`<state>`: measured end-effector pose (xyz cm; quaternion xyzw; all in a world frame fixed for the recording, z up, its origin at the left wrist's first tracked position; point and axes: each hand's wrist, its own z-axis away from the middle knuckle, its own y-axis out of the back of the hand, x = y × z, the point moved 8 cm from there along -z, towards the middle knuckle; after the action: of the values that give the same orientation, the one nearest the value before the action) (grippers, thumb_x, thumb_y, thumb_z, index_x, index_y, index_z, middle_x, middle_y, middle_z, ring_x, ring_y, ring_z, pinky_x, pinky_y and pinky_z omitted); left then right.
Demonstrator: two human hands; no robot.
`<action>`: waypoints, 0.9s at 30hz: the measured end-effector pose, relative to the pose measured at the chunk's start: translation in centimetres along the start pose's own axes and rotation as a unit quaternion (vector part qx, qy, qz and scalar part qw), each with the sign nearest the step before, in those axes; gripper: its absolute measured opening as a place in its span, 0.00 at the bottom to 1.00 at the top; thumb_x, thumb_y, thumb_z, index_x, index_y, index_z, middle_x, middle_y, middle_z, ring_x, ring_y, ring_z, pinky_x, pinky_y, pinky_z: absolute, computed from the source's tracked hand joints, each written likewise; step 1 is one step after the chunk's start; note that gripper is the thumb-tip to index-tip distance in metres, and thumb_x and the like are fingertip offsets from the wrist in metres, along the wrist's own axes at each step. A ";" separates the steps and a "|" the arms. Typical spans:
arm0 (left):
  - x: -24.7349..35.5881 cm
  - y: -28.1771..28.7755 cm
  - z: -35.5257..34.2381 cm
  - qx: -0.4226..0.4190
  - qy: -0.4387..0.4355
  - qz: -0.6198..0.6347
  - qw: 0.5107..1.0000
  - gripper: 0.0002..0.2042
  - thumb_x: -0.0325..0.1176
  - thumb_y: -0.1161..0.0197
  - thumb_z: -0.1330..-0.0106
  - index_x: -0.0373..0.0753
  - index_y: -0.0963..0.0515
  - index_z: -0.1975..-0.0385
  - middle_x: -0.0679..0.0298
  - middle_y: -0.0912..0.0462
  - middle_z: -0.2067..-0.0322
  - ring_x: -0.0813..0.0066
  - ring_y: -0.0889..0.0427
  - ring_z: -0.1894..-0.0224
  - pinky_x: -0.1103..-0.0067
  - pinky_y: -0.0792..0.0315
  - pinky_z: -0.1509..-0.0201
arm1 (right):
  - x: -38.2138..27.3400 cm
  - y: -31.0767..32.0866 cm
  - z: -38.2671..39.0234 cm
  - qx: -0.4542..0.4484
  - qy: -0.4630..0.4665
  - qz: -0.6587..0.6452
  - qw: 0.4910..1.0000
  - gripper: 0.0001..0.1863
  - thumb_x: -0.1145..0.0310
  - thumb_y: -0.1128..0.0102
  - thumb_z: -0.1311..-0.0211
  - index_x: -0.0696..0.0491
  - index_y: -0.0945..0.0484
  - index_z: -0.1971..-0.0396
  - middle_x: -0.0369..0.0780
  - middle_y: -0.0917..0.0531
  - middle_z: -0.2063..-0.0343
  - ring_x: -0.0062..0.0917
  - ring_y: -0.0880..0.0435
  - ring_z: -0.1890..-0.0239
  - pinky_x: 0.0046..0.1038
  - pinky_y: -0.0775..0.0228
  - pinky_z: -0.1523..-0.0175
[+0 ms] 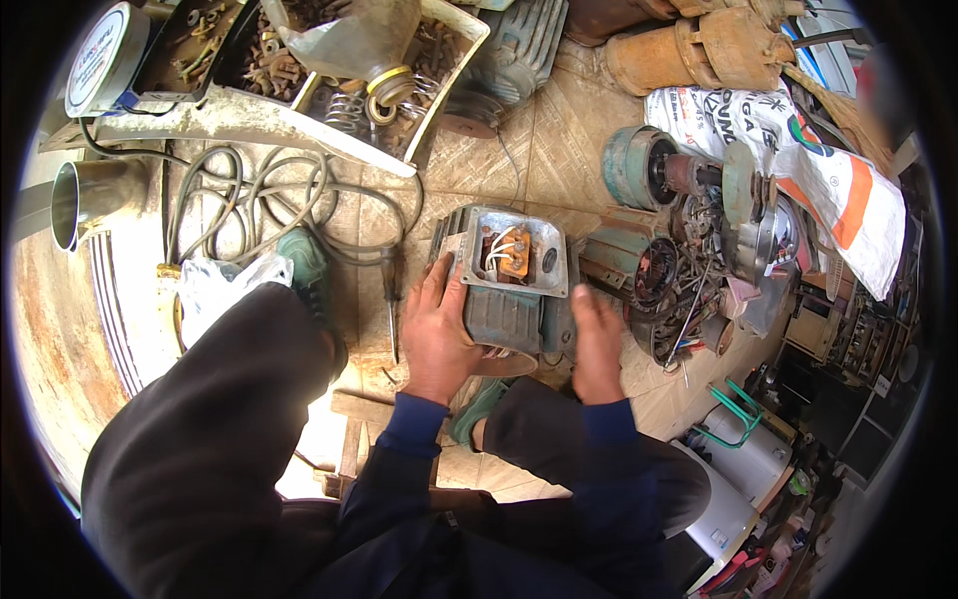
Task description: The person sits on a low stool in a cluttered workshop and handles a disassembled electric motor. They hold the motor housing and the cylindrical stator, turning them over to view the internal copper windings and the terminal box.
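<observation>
A grey electric motor (504, 317) with a ribbed body stands on the floor between my feet. Its terminal box (550, 258) has no lid on, showing an orange terminal block (515, 256) and white wires inside. My left hand (440, 334) grips the motor's left side, its fingers against the box wall and its thumb out of sight. Along the right side is my right hand (597, 347), slightly blurred, fingers stretched forward and apart from any tool. Whether it touches the casing I cannot tell. A screwdriver (390, 290) lies on the floor left of my left hand.
A looped cable (261, 200) lies at the left, near a metal cylinder (95, 203). Beyond it stands a tray (384, 158) of bolts and springs. Motor parts (639, 255) crowd the right, beside a white sack (848, 190). White containers (743, 454) stand lower right.
</observation>
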<state>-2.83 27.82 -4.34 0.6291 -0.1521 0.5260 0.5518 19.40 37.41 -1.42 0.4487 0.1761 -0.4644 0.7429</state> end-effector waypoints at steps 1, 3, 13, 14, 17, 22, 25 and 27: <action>0.1 -0.2 0.4 0.008 0.005 0.000 1.000 0.40 0.30 0.21 0.57 0.38 0.25 0.37 0.51 0.25 0.34 0.45 0.26 0.35 0.62 0.31 0.31 | 0.8 -1.2 1.2 -0.021 -0.010 -0.034 0.999 0.22 0.55 0.41 0.24 0.61 0.20 0.49 0.36 0.18 0.57 0.21 0.25 0.53 0.28 0.33 0.44; 0.1 -0.1 1.0 0.007 0.016 0.009 1.000 0.41 0.30 0.21 0.57 0.38 0.26 0.36 0.51 0.27 0.33 0.46 0.28 0.34 0.62 0.32 0.30 | 1.9 -1.7 1.4 0.007 -0.011 -0.086 0.996 0.21 0.58 0.40 0.24 0.62 0.21 0.47 0.37 0.17 0.57 0.21 0.24 0.54 0.27 0.32 0.46; -0.6 -0.7 2.8 0.053 0.001 0.007 0.999 0.39 0.30 0.24 0.53 0.35 0.28 0.36 0.48 0.28 0.33 0.45 0.29 0.33 0.60 0.34 0.29 | 2.3 -1.7 1.1 0.088 0.073 -0.032 0.993 0.12 0.72 0.43 0.27 0.65 0.19 0.53 0.38 0.15 0.64 0.19 0.23 0.62 0.26 0.29 0.54; -0.6 -0.7 2.9 0.054 0.001 0.008 0.999 0.39 0.30 0.24 0.53 0.35 0.28 0.35 0.48 0.28 0.33 0.45 0.29 0.33 0.60 0.34 0.29 | 2.1 -1.8 1.1 0.090 0.071 -0.029 0.993 0.11 0.73 0.43 0.27 0.65 0.18 0.53 0.38 0.15 0.64 0.19 0.23 0.62 0.26 0.29 0.54; -0.1 -1.0 2.8 0.049 -0.007 0.004 0.999 0.38 0.31 0.24 0.52 0.35 0.29 0.35 0.48 0.28 0.33 0.44 0.28 0.34 0.59 0.34 0.29 | 2.9 -1.1 0.5 0.092 0.077 -0.033 0.992 0.11 0.74 0.44 0.27 0.65 0.18 0.53 0.38 0.15 0.64 0.18 0.23 0.63 0.25 0.29 0.54; 0.4 -1.2 3.1 0.059 -0.002 -0.019 0.998 0.39 0.36 0.23 0.50 0.35 0.29 0.35 0.48 0.28 0.33 0.44 0.28 0.34 0.59 0.33 0.30 | 3.3 -0.9 0.2 0.096 0.060 -0.067 0.991 0.11 0.76 0.45 0.26 0.64 0.18 0.53 0.37 0.16 0.65 0.17 0.23 0.63 0.25 0.29 0.55; 0.3 -1.3 3.0 0.059 -0.006 -0.022 0.998 0.39 0.37 0.23 0.50 0.36 0.29 0.35 0.48 0.28 0.33 0.43 0.28 0.34 0.59 0.33 0.31 | 3.1 -1.0 0.4 0.094 0.058 -0.072 0.991 0.10 0.76 0.45 0.26 0.64 0.18 0.53 0.37 0.16 0.65 0.17 0.23 0.63 0.25 0.29 0.55; 0.3 -1.3 3.0 0.058 -0.007 -0.022 0.998 0.39 0.38 0.22 0.50 0.36 0.29 0.34 0.48 0.28 0.33 0.43 0.28 0.34 0.59 0.32 0.31 | 2.9 -1.0 0.4 0.096 0.060 -0.058 0.992 0.10 0.76 0.45 0.26 0.64 0.18 0.53 0.37 0.16 0.65 0.18 0.23 0.63 0.25 0.29 0.56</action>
<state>-0.19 25.81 -4.35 0.6668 -0.1112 0.5178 0.5243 19.95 35.41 -3.70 0.5343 0.2005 -0.4940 0.6559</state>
